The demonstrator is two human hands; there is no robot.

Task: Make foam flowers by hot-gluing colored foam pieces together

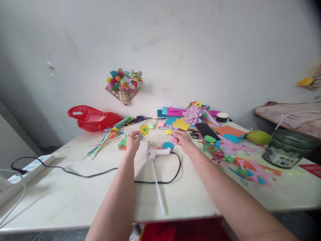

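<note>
My left hand (133, 140) pinches a yellow paper flower (144, 130) with a green centre, held up above the table. Off to the right, my right hand (181, 139) has its fingertips pressed together; what they hold, if anything, is too small to make out. A small yellow piece (168, 132) lies by those fingertips, and a pink piece (173, 139) shows under the fingers. Between my forearms lies a white hot glue gun (159, 152) with a long glue stick (158, 190) in it. Just behind it is a blue paper disc (168, 145).
A black cord (85, 175) crosses the table from the white power strip (32, 170) at left. Thin strips (100, 147) and a red plastic bag (94, 118) lie back left. Paper scraps (253, 170), a phone (207, 132) and a glass jar (288, 149) are at right.
</note>
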